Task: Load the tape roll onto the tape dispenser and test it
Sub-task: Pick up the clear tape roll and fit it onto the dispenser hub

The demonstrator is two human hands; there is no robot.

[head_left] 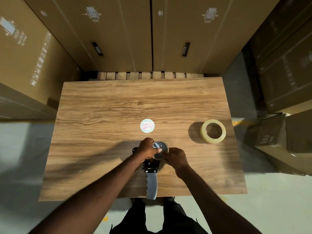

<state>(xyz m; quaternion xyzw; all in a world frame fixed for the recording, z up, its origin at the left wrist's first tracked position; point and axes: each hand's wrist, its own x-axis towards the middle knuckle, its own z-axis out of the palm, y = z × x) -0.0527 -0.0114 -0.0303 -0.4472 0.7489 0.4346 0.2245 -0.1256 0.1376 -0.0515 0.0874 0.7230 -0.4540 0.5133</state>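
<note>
You are gripping the tape dispenser (152, 166) with your left hand (146, 148) to steady it, your right hand (175, 157) pinching its hub; the tape roll (213, 131) is lying well apart, right.

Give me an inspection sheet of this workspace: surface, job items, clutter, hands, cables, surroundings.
Surface: wooden table, grain visible, long shadows across the near part.
Job's things: tape dispenser lies on the table, grey handle reaching the near edge, its round hub facing up with no full roll on it; tape roll lies flat, apart, to the right.
Clutter: one round printed sticker beyond the dispenser.
Grippers: left hand grips the dispenser's head, thumb on the hub; right hand has fingers at the hub's right rim.
Cables: nothing seen.
Surroundings: tall cardboard boxes behind and at both sides, a pallet under them, grey floor.
</note>
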